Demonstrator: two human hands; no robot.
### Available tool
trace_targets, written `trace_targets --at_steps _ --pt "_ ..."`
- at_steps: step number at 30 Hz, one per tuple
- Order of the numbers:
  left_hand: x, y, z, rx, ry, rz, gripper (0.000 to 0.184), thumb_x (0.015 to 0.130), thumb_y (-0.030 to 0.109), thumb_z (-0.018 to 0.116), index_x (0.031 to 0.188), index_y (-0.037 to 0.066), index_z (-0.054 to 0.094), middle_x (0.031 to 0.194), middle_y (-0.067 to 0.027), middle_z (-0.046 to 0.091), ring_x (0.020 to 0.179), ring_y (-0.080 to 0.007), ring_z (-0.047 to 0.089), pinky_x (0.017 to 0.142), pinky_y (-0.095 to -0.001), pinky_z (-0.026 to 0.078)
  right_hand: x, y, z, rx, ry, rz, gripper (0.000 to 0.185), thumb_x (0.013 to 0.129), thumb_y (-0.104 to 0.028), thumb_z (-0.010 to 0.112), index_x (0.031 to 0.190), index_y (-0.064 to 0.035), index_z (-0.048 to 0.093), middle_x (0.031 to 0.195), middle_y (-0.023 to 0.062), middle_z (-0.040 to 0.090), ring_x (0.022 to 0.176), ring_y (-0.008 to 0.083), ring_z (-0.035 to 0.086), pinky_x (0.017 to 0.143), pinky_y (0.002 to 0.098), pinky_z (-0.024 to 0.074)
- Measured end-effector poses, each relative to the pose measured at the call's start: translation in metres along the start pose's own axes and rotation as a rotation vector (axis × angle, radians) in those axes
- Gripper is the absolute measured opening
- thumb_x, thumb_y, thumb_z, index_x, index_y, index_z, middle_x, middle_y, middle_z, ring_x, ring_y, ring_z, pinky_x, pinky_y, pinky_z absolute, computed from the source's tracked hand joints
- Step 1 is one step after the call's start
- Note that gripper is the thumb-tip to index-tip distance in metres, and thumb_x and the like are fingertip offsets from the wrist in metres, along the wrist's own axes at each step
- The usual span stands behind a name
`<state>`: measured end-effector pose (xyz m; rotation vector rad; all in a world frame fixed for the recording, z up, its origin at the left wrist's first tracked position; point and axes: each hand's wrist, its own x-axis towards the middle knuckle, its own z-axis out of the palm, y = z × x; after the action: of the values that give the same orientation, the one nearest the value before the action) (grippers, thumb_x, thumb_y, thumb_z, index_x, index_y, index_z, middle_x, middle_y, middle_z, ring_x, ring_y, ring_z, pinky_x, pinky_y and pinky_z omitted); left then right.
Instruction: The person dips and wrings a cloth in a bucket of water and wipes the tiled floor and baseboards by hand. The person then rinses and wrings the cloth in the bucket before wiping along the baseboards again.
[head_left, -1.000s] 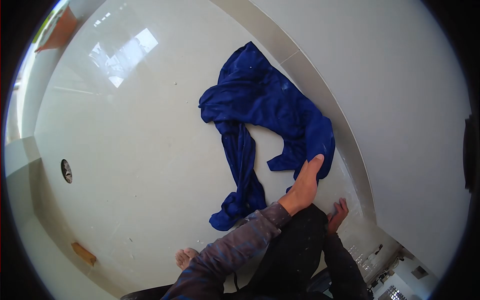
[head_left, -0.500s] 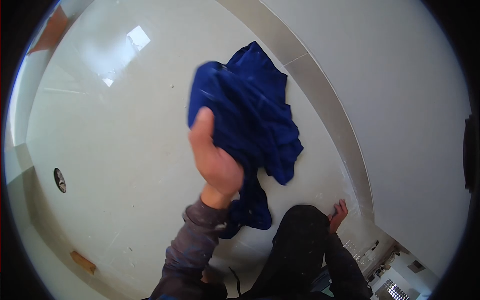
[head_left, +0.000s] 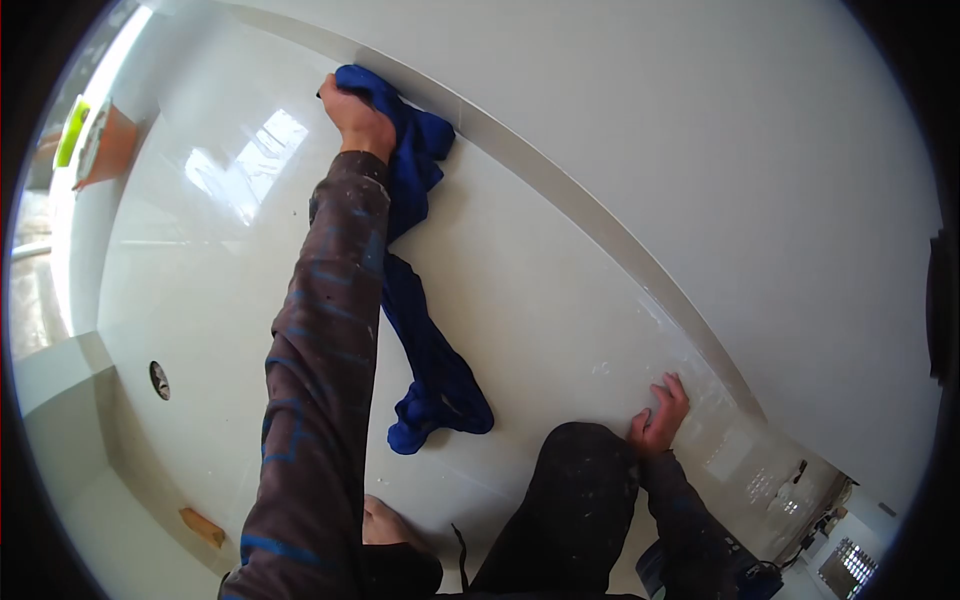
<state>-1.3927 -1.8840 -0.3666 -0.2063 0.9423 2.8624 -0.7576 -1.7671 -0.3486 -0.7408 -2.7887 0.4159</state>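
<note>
My left hand reaches far forward, its fingers closed on a bunched end of a dark blue cloth. The gripped end lies against the foot of the wall, and the rest trails back across the glossy floor in a twisted strip. My left forearm hides part of the cloth's left side. Beside my right knee, my right hand rests on the floor with its fingers apart and nothing in it.
A pale skirting strip runs along the base of the white wall. A round drain hole is at the left. A small brown wooden piece lies lower left. An orange container stands upper left.
My left hand has pushed forward and left with the cloth to the wall's foot, drawing the cloth into a longer strip. My right hand stays down by the knee.
</note>
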Motion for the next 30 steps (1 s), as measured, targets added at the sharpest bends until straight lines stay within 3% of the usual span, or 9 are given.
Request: trace_targets --at_steps 5,7,11,13,17,19,21,26,30 --pt "-0.098 -0.029 0.011 0.127 0.060 -0.003 0.036 0.107 0.040 0.046 0.100 0.010 0.064 0.107 0.0000 0.070 0.105 -0.0163 0.063 0.106 -0.0311 0.043 0.000 -0.005 -0.003 -0.020 0.003 -0.007 0.051 0.079 -0.008 0.055 0.129 -0.0027 0.054 0.142 0.0219 0.051 0.136 0.0457 0.048 0.109 0.0569 0.0342" --pt "-0.150 -0.045 0.017 0.184 0.026 -0.104 0.042 0.106 0.043 0.049 0.119 0.007 0.063 0.127 -0.0023 0.066 0.126 -0.0147 0.053 0.116 -0.0288 0.032 0.000 -0.006 -0.004 -0.033 0.016 -0.010 0.052 0.078 -0.008 0.057 0.129 -0.0038 0.054 0.143 0.0203 0.051 0.137 0.0443 0.047 0.107 0.0562 0.0354" --pt "-0.270 -0.079 0.040 0.365 0.086 -0.318 0.057 0.102 0.044 0.057 0.139 0.001 0.057 0.146 -0.0044 0.057 0.135 -0.0183 0.048 0.120 -0.0309 0.029 0.001 -0.006 -0.003 -0.016 0.026 0.012 0.051 0.078 -0.007 0.057 0.129 -0.0045 0.055 0.144 0.0196 0.051 0.137 0.0428 0.048 0.105 0.0554 0.0360" --pt "-0.334 -0.091 0.046 0.356 -0.032 -0.470 0.078 0.098 0.051 0.060 0.151 -0.003 0.042 0.167 -0.0115 0.034 0.153 -0.0205 0.028 0.127 -0.0328 0.013 -0.002 -0.003 -0.003 -0.034 0.063 0.003 0.050 0.079 -0.005 0.059 0.129 -0.0049 0.055 0.144 0.0194 0.051 0.136 0.0424 0.048 0.104 0.0546 0.0382" --pt "-0.458 -0.146 0.037 0.476 -0.074 -0.705 0.069 0.098 0.050 0.063 0.147 0.003 0.051 0.156 -0.0054 0.043 0.144 -0.0160 0.034 0.123 -0.0308 0.020 -0.014 0.011 0.004 0.132 0.227 0.064 0.047 0.080 -0.002 0.060 0.127 -0.0041 0.056 0.143 0.0186 0.052 0.133 0.0417 0.050 0.103 0.0511 0.0422" --pt "-0.520 -0.167 0.036 0.514 -0.158 -0.776 0.059 0.099 0.047 0.062 0.139 0.004 0.058 0.144 -0.0023 0.050 0.135 -0.0137 0.039 0.119 -0.0305 0.025 -0.030 0.022 0.011 0.374 0.656 0.371 0.042 0.083 0.001 0.058 0.125 -0.0038 0.057 0.142 0.0169 0.053 0.132 0.0380 0.051 0.103 0.0473 0.0448" --pt "-0.567 -0.178 0.041 0.550 -0.211 -0.799 0.057 0.101 0.046 0.060 0.137 0.003 0.059 0.138 -0.0033 0.054 0.132 -0.0143 0.042 0.118 -0.0309 0.026 -0.048 0.027 -0.002 0.491 0.763 0.527 0.038 0.086 0.001 0.054 0.123 -0.0032 0.057 0.140 0.0158 0.054 0.131 0.0334 0.052 0.103 0.0449 0.0452" --pt "-0.500 -0.148 0.027 0.486 -0.051 -0.606 0.080 0.103 0.049 0.057 0.158 -0.004 0.033 0.163 -0.0167 0.040 0.154 -0.0229 0.031 0.128 -0.0331 0.019 -0.101 0.131 -0.037 0.308 0.871 0.786 0.034 0.091 -0.004 0.055 0.125 -0.0030 0.058 0.137 0.0150 0.056 0.126 0.0278 0.055 0.098 0.0415 0.0465" --pt "-0.348 -0.110 0.026 0.721 -0.049 -0.127 0.058 0.107 0.043 0.050 0.140 -0.004 0.056 0.141 -0.0145 0.060 0.134 -0.0242 0.052 0.118 -0.0357 0.035 -0.128 0.183 -0.041 0.267 0.764 0.884 0.033 0.091 -0.003 0.056 0.125 -0.0025 0.059 0.128 0.0142 0.057 0.114 0.0295 0.059 0.096 0.0389 0.0479"
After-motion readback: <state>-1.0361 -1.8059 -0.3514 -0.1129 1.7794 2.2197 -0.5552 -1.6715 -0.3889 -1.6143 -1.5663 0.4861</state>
